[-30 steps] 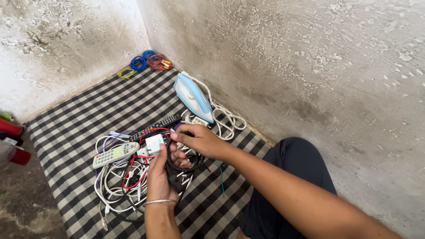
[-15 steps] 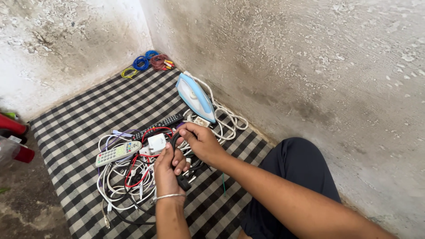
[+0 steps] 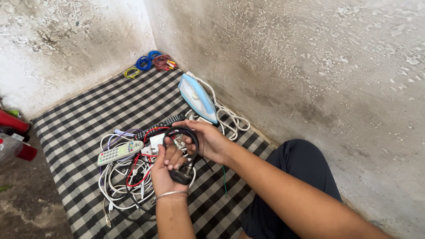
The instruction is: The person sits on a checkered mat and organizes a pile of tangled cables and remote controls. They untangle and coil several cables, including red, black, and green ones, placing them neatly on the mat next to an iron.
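Black cable (image 3: 191,138) is in both hands, bent into a loop just above the tangle of wires (image 3: 126,177) on the checked mat (image 3: 84,115). Left hand (image 3: 167,170) grasps the lower part of the loop, near the black plug (image 3: 181,176), with the fingers curled around it. Right hand (image 3: 208,140) grips the upper right side of the loop between thumb and fingers. A white remote (image 3: 118,152) lies to the left of the hands, and a black remote (image 3: 160,125) is a little farther, beside a white adapter (image 3: 156,140). A blue and white iron (image 3: 198,97) stands far right, near the wall. Coloured wire coils (image 3: 150,63) lie in the far corner.
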